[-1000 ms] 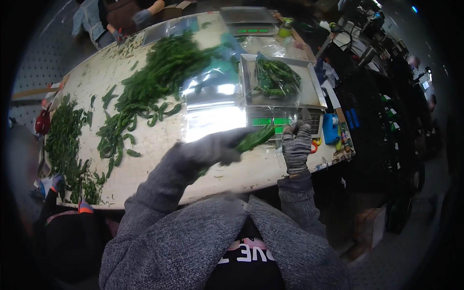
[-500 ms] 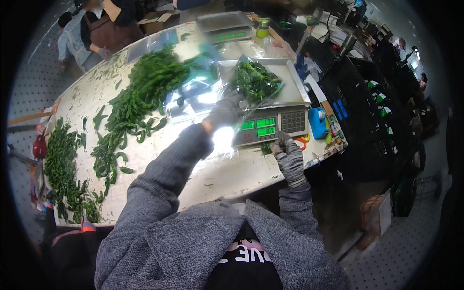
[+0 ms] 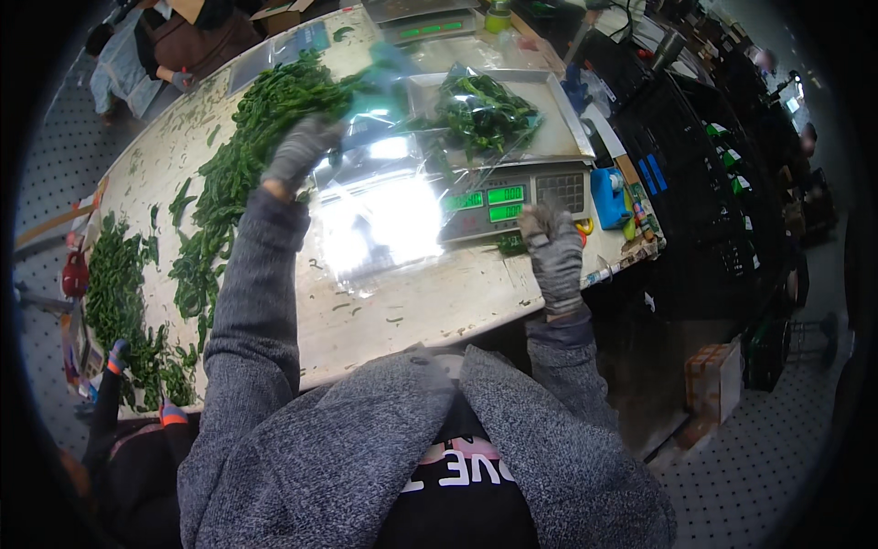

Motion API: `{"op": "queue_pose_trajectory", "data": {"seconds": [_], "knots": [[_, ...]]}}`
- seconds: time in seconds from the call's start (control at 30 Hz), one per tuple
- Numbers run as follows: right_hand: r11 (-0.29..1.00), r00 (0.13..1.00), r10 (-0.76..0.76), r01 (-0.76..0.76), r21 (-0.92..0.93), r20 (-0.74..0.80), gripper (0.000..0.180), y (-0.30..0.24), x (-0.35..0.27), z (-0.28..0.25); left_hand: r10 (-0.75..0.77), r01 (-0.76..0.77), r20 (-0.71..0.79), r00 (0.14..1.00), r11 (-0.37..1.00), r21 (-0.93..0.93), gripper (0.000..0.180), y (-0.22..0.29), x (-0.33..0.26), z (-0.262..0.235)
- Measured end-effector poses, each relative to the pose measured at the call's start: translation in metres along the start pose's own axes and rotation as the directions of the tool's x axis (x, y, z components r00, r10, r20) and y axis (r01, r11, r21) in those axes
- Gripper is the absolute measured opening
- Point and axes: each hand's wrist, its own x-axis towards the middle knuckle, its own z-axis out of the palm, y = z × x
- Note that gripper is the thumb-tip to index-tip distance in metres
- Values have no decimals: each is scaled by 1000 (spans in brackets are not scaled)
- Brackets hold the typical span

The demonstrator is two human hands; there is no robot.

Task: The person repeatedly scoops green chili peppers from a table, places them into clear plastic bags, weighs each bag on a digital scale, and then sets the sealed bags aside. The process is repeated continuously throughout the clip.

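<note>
My left hand (image 3: 302, 154), in a grey glove, reaches over a long heap of green peppers (image 3: 274, 105). Its fingers are smeared by motion, so I cannot tell whether they hold any. A clear plastic bag of green peppers (image 3: 485, 114) rests on the metal pan of a scale (image 3: 471, 229) with lit green displays. My right hand (image 3: 555, 261), gloved too, is at the front edge of the scale below its keypad, fingers curled and nothing visible in them. Shiny clear plastic bags (image 3: 380, 215) lie left of the scale.
More small green peppers (image 3: 119, 293) cover the table's left end. A second scale (image 3: 425, 23) stands at the far side. A blue tape dispenser (image 3: 611, 197) sits right of my scale, with black crates (image 3: 677, 174) beyond. Co-workers stand at the far left; another's arm (image 3: 114, 366) is at the near left.
My left hand has moved left from the plastic bags beside the scale to the pepper heap. My right hand stays by the scale. At the near left, a co-worker's arm has come into view.
</note>
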Motion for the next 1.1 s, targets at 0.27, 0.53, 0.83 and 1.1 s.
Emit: {"op": "queue_pose_trajectory", "data": {"seconds": [0.27, 0.53, 0.83, 1.1], "knots": [[567, 982, -129, 189, -802, 140, 39, 15, 9, 62, 45, -178, 289, 956, 875, 451, 27, -69, 69, 38], [455, 955, 297, -161, -876, -21, 28, 26, 18, -33, 161, 92, 350, 923, 790, -606, 25, -80, -41, 93], [944, 958, -208, 250, -215, 198, 14, -28, -17, 13, 202, 49, 424, 883, 858, -512, 21, -80, -74, 105], [495, 793, 40, 513, -701, 608, 24, -34, -10, 71, 128, 79, 489, 863, 921, -381, 21, -36, -91, 100]]}}
